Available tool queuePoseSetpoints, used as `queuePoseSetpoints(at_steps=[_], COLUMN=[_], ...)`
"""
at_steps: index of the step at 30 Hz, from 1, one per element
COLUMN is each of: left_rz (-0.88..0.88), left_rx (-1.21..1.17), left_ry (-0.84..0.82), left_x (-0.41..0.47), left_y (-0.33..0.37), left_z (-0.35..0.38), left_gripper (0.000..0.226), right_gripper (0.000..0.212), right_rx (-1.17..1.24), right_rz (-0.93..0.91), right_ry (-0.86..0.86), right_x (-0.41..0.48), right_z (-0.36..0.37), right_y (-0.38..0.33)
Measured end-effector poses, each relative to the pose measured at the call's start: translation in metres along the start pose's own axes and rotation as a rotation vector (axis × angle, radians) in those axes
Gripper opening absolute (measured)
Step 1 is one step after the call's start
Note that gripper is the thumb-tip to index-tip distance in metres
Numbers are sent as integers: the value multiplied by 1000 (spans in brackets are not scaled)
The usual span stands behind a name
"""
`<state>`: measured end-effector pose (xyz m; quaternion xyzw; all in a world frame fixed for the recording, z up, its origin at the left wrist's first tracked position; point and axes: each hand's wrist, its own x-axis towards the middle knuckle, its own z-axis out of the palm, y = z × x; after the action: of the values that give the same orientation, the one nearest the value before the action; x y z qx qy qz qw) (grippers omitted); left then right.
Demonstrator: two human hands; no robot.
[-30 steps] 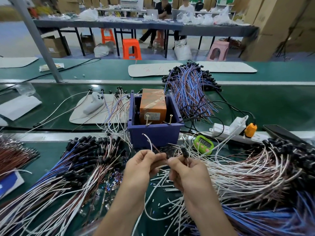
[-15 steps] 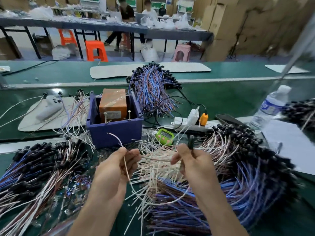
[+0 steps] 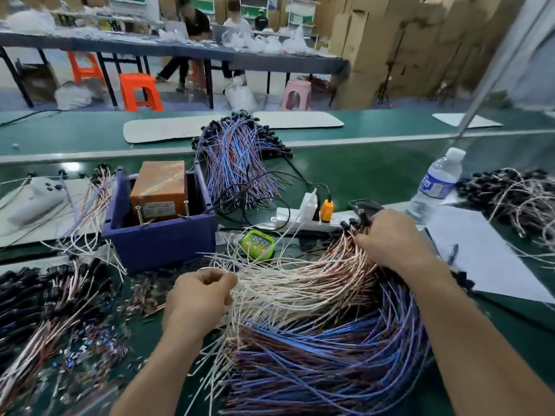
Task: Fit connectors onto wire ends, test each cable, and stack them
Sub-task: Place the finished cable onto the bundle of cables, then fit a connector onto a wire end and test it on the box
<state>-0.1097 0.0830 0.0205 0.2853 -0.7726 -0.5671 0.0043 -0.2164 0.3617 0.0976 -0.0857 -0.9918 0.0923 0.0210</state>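
Head view, left to right. Finished cables [image 3: 45, 295] with black connectors lie heaped at the left edge of the green bench [image 3: 375, 181]. Behind them is a white pad [image 3: 45, 223]. Blue bin [image 3: 162, 244] sits next, with an orange box [image 3: 159, 187] inside.

Left hand [image 3: 198, 298] is clenched, fingers curled round the loose ends of the white wires [image 3: 270, 283] at the left side of the big wire pile [image 3: 330, 340], which fills the centre in front of me. Green timer [image 3: 258, 244] is just behind the pile, a power strip [image 3: 300, 220] beyond it and another bundle [image 3: 237, 163] farther back.

Right hand [image 3: 393, 241] is on the pile's far right end among the black connectors, knuckles toward the camera. Fingers are hidden, so I can't tell whether it's gripping anything.

Right of it: paper [image 3: 486, 265] with a pen [image 3: 452, 253], a water bottle [image 3: 435, 184] and one more pile [image 3: 516, 196].
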Motion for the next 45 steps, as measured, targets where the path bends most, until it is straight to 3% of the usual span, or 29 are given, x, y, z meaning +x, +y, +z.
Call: queuePoseSetpoints(at_steps=[2, 5, 11, 15, 19, 24, 28, 30, 33, 36, 40, 45], left_rz=[-32, -59, -17, 33, 36, 21, 84, 128, 117, 70, 69, 157], left_rx=[70, 101, 212, 261, 320, 366, 295, 271, 445, 561, 501, 383], left_ry=[19, 14, 60, 100, 119, 242, 217, 188, 306, 470, 555, 533], left_x=[-1, -3, -7, -13, -17, -18, -16, -19, -20, -20, -21, -21], left_y=[-1, -7, -13, -9, -13, -28, -45, -52, -69, -83, -94, -108], left_z=[1, -2, -20, -30, -46, -80, -121, -143, -170, -186, -198, -214], left_gripper=[26, 27, 25, 28, 31, 20, 20, 38, 45, 35, 36, 61], right_gripper=[23, 32, 20, 14, 14, 13, 11, 12, 13, 11, 8, 12], right_rx=[13, 12, 64, 247, 414, 558, 555, 541, 528, 516, 474, 408], right_rz=[35, 39, -106, -246, -402, -519, -620, -678, -742, -762, -761, -735], right_ry=[71, 142, 317, 221, 10, -138, -244, -267, -319, -397, -469, -526], right_x=[1, -2, -32, -65, -99, -133, -158, -168, -179, -186, -195, -199], right_z=[7, 16, 26, 42, 69, 98, 112, 116, 121, 125, 133, 139], right_y=[1, 4, -18, -51, -99, -165, -212, -230, -251, -270, -290, -308])
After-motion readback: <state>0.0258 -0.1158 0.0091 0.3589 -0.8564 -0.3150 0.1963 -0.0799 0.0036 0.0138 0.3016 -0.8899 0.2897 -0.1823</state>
